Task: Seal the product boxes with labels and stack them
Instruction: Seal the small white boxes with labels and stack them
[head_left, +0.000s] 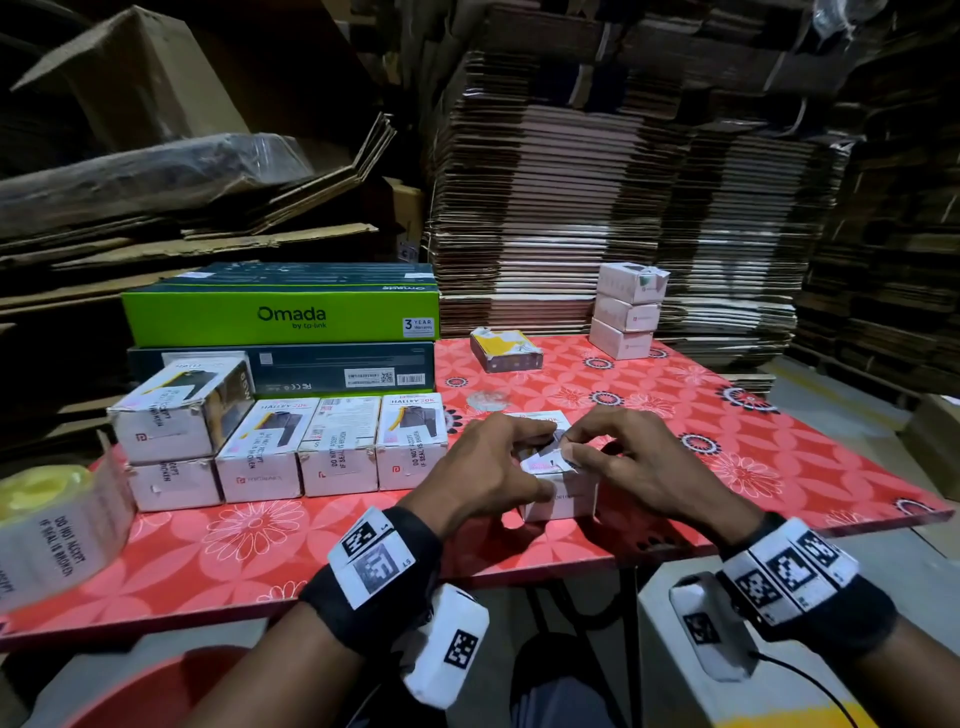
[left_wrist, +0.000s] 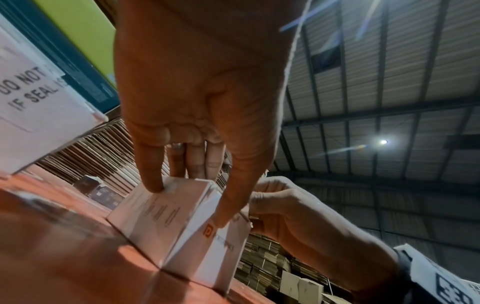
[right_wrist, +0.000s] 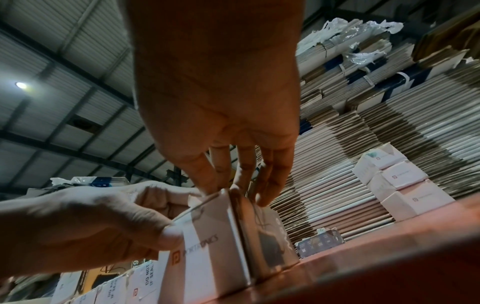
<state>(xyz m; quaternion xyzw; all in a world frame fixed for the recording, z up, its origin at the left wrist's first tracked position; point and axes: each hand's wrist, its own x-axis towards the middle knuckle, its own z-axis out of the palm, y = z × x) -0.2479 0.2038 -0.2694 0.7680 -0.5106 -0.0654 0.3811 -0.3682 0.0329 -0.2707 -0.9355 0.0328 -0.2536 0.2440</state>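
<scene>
A small white product box (head_left: 563, 501) stands on the red floral table (head_left: 727, 467) in front of me. My left hand (head_left: 530, 457) grips it, fingers over the top and thumb on the near face, as the left wrist view shows on the box (left_wrist: 166, 224). My right hand (head_left: 569, 451) pinches a white seal label (head_left: 543, 461) at the box's top edge. In the right wrist view its fingertips (right_wrist: 265, 197) sit on the box (right_wrist: 207, 246) top. The label is partly hidden by both hands.
Several sealed boxes (head_left: 280, 447) stand in a row at the left, one stacked on top. A label roll (head_left: 57, 530) lies far left. Three white boxes (head_left: 628, 312) are stacked at the back, near a yellow-white box (head_left: 506, 351). Green Omada cartons (head_left: 280, 312) and flattened cardboard (head_left: 597, 182) stand behind.
</scene>
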